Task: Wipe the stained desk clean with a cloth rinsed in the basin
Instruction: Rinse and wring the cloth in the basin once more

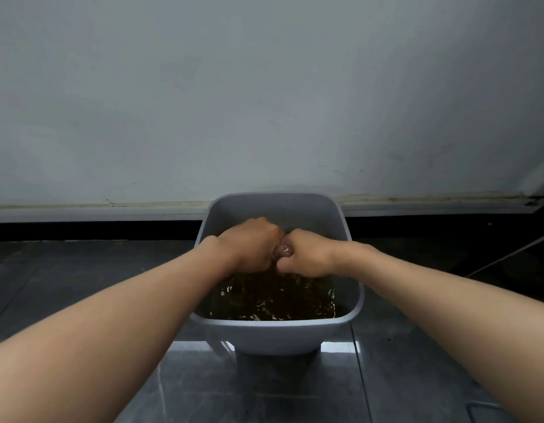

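Fingers [270, 239] of both hands gripped the wet cloth [283, 250], bunched between left hand [249, 242] and right hand [307, 254] over the basin [277, 331] and its dark water [273, 300]; twisting opposite ways, kept low, would likely wring it without splashing.

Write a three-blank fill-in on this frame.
1. The left hand and right hand squeeze a wadded ____ between them.
2. They hold it over the basin, whose water looks ____ (clear/dark).
3. The basin stands on the ____ (desk/floor), close to the wall.
Missing words: cloth; dark; floor.
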A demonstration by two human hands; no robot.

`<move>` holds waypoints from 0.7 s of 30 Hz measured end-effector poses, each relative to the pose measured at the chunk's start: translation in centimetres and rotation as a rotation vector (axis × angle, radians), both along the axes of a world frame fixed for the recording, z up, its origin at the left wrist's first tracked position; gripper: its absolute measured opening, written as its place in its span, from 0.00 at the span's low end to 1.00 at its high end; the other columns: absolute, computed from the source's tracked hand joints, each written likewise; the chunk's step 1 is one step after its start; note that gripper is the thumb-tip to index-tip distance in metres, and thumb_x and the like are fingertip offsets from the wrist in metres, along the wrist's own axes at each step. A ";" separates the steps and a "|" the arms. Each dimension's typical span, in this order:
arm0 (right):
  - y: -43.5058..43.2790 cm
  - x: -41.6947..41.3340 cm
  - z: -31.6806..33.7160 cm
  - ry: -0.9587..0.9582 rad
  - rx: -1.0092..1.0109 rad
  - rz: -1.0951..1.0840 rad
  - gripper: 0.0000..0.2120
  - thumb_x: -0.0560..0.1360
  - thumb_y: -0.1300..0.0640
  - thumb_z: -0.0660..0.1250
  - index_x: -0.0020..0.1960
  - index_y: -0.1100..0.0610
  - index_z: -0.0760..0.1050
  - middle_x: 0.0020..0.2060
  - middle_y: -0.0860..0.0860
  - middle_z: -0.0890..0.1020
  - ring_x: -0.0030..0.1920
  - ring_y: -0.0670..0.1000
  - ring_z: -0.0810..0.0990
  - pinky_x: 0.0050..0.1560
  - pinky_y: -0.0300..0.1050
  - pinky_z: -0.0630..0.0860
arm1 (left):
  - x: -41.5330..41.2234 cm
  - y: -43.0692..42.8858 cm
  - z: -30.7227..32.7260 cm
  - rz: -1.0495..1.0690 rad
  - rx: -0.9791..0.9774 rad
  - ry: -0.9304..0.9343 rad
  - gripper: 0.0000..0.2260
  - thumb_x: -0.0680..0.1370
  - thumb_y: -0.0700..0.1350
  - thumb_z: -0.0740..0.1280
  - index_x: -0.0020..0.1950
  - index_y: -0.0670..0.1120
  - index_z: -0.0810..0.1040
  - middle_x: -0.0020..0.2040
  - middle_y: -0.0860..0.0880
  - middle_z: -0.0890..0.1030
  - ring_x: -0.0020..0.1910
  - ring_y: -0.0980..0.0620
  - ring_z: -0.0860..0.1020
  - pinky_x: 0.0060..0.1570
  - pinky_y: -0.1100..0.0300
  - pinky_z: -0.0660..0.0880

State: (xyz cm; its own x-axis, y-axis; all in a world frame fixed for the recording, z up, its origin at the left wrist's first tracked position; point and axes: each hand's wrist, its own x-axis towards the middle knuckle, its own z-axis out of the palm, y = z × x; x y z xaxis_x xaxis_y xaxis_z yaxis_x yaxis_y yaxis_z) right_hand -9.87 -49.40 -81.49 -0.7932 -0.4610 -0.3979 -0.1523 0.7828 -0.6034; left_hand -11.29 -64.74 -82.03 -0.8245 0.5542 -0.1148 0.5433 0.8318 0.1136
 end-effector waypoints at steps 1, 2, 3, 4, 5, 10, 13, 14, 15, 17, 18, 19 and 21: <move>0.0 0.3 0.2 0.104 0.061 0.075 0.03 0.78 0.58 0.66 0.47 0.57 0.76 0.39 0.53 0.79 0.39 0.52 0.79 0.38 0.42 0.74 | 0.0 0.2 -0.1 0.056 0.002 -0.039 0.07 0.75 0.40 0.67 0.38 0.50 0.74 0.36 0.50 0.80 0.37 0.48 0.81 0.38 0.55 0.79; 0.0 0.5 0.5 0.188 0.119 0.147 0.03 0.79 0.59 0.65 0.49 0.58 0.76 0.41 0.53 0.80 0.41 0.53 0.80 0.39 0.43 0.74 | 0.0 0.4 -0.3 0.120 0.005 -0.114 0.08 0.74 0.40 0.67 0.36 0.49 0.75 0.34 0.50 0.80 0.35 0.48 0.81 0.36 0.56 0.79; 0.1 0.8 0.7 0.262 0.182 0.204 0.04 0.80 0.59 0.64 0.52 0.59 0.76 0.44 0.55 0.81 0.44 0.55 0.81 0.41 0.44 0.75 | 0.0 0.6 -0.4 0.175 0.023 -0.222 0.08 0.74 0.39 0.68 0.35 0.48 0.77 0.31 0.50 0.81 0.32 0.49 0.81 0.34 0.57 0.79; 0.2 1.0 0.6 0.323 0.239 0.239 0.07 0.80 0.60 0.64 0.56 0.60 0.76 0.48 0.56 0.81 0.47 0.56 0.82 0.43 0.46 0.76 | 0.1 0.8 -0.4 0.222 0.048 -0.356 0.08 0.74 0.38 0.68 0.36 0.46 0.79 0.29 0.50 0.81 0.29 0.51 0.80 0.32 0.59 0.78; 0.2 1.1 0.4 0.359 0.269 0.247 0.08 0.80 0.60 0.63 0.57 0.60 0.75 0.51 0.57 0.81 0.49 0.57 0.82 0.45 0.47 0.76 | 0.2 0.8 -0.5 0.258 0.089 -0.468 0.07 0.74 0.37 0.69 0.36 0.45 0.80 0.27 0.51 0.81 0.26 0.53 0.79 0.32 0.59 0.77; 0.1 0.3 -0.2 -0.051 -0.066 -0.106 0.10 0.75 0.58 0.72 0.53 0.61 0.77 0.43 0.55 0.82 0.45 0.53 0.82 0.44 0.46 0.80 | 0.5 0.2 -0.4 0.126 0.146 -0.220 0.05 0.73 0.43 0.70 0.49 0.47 0.80 0.41 0.49 0.84 0.40 0.50 0.82 0.42 0.54 0.81; 0.5 -0.4 0.7 -0.491 -0.371 -0.322 0.11 0.74 0.61 0.74 0.54 0.61 0.78 0.40 0.54 0.81 0.44 0.51 0.81 0.46 0.45 0.80 | 0.4 -0.1 -0.4 -0.005 0.102 0.030 0.08 0.75 0.44 0.69 0.52 0.45 0.78 0.47 0.45 0.83 0.45 0.44 0.81 0.42 0.53 0.77; 0.6 -0.5 0.9 -0.560 -0.408 -0.346 0.12 0.74 0.62 0.73 0.56 0.62 0.77 0.42 0.55 0.80 0.43 0.52 0.81 0.45 0.45 0.80 | 0.4 -0.1 -0.3 -0.046 0.109 0.087 0.08 0.75 0.45 0.69 0.52 0.44 0.77 0.47 0.44 0.83 0.46 0.42 0.81 0.42 0.51 0.77; 0.5 -0.6 1.1 -0.602 -0.416 -0.347 0.12 0.75 0.64 0.71 0.57 0.62 0.76 0.44 0.56 0.80 0.42 0.51 0.81 0.44 0.44 0.80 | 0.3 0.0 -0.1 -0.078 0.115 0.126 0.08 0.75 0.45 0.69 0.52 0.43 0.77 0.47 0.43 0.83 0.45 0.40 0.80 0.42 0.49 0.76; 0.3 -0.4 1.2 -0.627 -0.376 -0.301 0.08 0.77 0.66 0.66 0.56 0.63 0.74 0.45 0.57 0.81 0.37 0.49 0.79 0.41 0.43 0.78 | 0.2 0.3 0.5 -0.106 0.093 0.134 0.08 0.75 0.44 0.69 0.51 0.43 0.77 0.47 0.43 0.83 0.45 0.40 0.80 0.41 0.50 0.76; 0.1 -0.2 1.2 -0.601 -0.339 -0.273 0.06 0.78 0.66 0.64 0.55 0.62 0.74 0.45 0.57 0.82 0.35 0.48 0.77 0.39 0.42 0.75 | 0.2 0.4 0.7 -0.107 0.059 0.127 0.08 0.75 0.44 0.69 0.52 0.43 0.77 0.48 0.43 0.83 0.46 0.40 0.80 0.42 0.51 0.75; -0.1 0.0 1.1 -0.541 -0.290 -0.248 0.04 0.79 0.65 0.62 0.53 0.62 0.74 0.43 0.56 0.83 0.32 0.47 0.76 0.37 0.41 0.73 | 0.3 0.6 0.8 -0.102 0.014 0.115 0.07 0.75 0.44 0.69 0.52 0.43 0.78 0.48 0.44 0.83 0.46 0.42 0.81 0.42 0.52 0.75; -0.4 0.2 0.7 -0.336 -0.159 -0.201 0.05 0.80 0.62 0.62 0.45 0.59 0.74 0.34 0.53 0.80 0.28 0.47 0.73 0.32 0.40 0.70 | 0.5 1.0 0.9 -0.070 -0.031 0.077 0.04 0.76 0.42 0.68 0.49 0.45 0.78 0.46 0.45 0.83 0.44 0.44 0.81 0.40 0.55 0.74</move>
State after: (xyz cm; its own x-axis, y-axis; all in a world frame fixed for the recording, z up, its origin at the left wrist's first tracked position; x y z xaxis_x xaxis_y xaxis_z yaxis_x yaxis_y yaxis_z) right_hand -9.72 -49.80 -80.81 -0.7117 -0.3871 -0.5862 0.2194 0.6703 -0.7089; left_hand -10.78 -63.75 -81.17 -0.7910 0.6077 -0.0709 0.6061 0.7942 0.0442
